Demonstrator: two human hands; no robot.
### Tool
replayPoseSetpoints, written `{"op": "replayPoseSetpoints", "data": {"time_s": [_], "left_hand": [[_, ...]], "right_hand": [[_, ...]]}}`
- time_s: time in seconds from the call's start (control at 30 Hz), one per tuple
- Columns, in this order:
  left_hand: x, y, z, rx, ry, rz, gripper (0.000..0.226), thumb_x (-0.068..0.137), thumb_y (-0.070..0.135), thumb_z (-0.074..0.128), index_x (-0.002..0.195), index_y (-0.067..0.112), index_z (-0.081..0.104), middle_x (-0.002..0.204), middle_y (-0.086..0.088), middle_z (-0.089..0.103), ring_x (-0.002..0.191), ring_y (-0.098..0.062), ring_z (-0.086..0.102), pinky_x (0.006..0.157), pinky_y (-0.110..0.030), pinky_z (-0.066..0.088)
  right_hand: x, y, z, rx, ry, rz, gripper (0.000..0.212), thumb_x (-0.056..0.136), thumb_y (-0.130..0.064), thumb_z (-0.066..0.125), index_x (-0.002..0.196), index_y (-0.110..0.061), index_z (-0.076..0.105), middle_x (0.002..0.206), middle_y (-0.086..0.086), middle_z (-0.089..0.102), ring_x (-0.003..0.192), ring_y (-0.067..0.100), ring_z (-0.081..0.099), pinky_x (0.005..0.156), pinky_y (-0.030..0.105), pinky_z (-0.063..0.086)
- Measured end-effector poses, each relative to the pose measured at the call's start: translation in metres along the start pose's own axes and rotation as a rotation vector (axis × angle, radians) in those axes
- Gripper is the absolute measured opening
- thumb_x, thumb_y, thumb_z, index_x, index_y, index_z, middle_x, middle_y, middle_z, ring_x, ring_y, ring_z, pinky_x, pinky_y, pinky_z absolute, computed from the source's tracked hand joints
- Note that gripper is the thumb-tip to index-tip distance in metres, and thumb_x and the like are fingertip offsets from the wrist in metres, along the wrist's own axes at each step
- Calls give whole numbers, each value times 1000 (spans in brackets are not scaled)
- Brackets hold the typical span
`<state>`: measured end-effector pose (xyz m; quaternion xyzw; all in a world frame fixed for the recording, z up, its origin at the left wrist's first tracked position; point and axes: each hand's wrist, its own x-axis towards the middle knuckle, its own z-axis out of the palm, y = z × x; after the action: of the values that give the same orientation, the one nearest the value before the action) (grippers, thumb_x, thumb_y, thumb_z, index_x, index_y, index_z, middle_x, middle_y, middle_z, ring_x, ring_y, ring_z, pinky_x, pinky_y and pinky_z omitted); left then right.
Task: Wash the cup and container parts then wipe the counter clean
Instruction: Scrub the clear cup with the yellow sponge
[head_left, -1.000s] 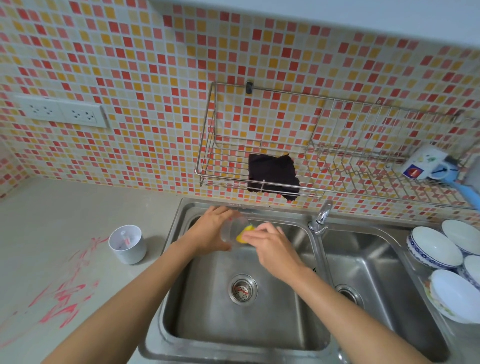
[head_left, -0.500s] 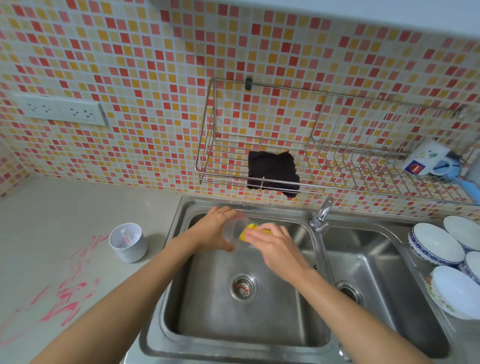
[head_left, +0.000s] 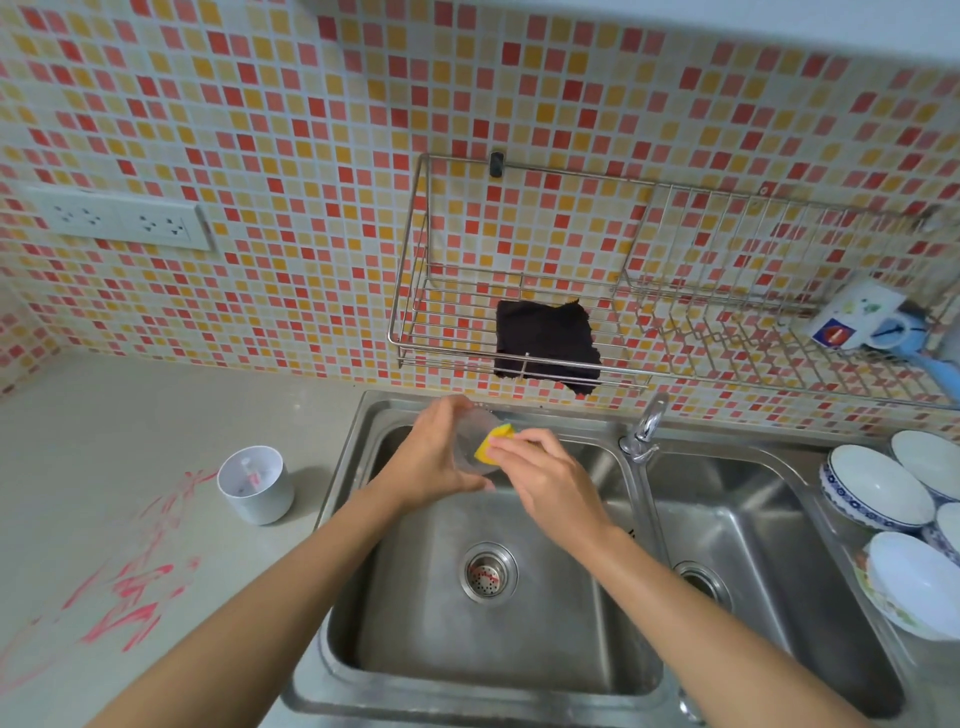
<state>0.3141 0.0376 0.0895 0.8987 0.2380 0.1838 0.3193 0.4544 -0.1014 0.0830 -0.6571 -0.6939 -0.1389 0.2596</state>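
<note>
Over the left sink basin (head_left: 597, 623), the left hand (head_left: 436, 457) grips a clear cup (head_left: 475, 441) while the right hand (head_left: 545, 473) pinches a yellow sponge (head_left: 493, 441) pressed into its mouth.

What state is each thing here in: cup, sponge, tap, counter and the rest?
Clear cup: gripped by the left hand over the left basin.
Yellow sponge: pinched by the right hand, pressed against the cup.
Counter: smeared with red marks.
White container: upright on the counter, red residue inside.
Tap: no water visible.
Dark cloth: draped over the wire rack.
Mug: lying on its side in the rack.
Bowls: open side up, at the far right.
</note>
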Motion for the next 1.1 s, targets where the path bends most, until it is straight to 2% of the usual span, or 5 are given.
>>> {"op": "replayPoseSetpoints", "data": {"time_s": [0.23, 0.47, 0.77, 0.93, 1.1], "left_hand": [[2, -9, -13, 171, -20, 30, 88, 60, 42, 86, 135, 20, 46, 136, 4, 49, 125, -13, 39, 105, -31, 38], [0, 6, -9, 249, -161, 80, 88, 64, 32, 86, 141, 21, 44, 137, 5, 50, 126, -18, 37, 106, -24, 32], [2, 4, -10, 247, -170, 105, 85, 66, 33, 84, 140, 22, 44, 135, 5, 51, 125, -17, 37, 102, -19, 27], [1, 10, -6, 264, -215, 69, 90, 66, 35, 85, 144, 22, 40, 141, 5, 48, 128, -18, 37, 104, -22, 28], [4, 11, -8, 289, -229, 68, 91, 66, 36, 85, 143, 23, 41, 138, 6, 48, 126, -18, 37, 103, -22, 28]], "right_hand": [[10, -18, -6, 589, -276, 522, 34, 88, -3, 59, 116, -20, 69, 108, -7, 68, 100, 7, 60, 89, 18, 45], [5, 4, -10, -84, -202, -55, 47, 62, 3, 78, 102, -21, 72, 105, -10, 70, 101, 19, 53, 78, 33, 52], [-9, -21, 3, 310, -271, 362, 33, 87, 2, 56, 112, -13, 71, 114, -2, 69, 109, 18, 52, 96, 6, 27], [-2, 1, -8, -71, -263, 11, 44, 64, 6, 72, 102, -18, 73, 106, -7, 71, 100, 21, 58, 80, 35, 52], [-5, -11, 1, 46, -212, 117, 36, 73, 5, 63, 103, -12, 73, 104, -4, 71, 101, 23, 57, 85, 35, 52]]}}
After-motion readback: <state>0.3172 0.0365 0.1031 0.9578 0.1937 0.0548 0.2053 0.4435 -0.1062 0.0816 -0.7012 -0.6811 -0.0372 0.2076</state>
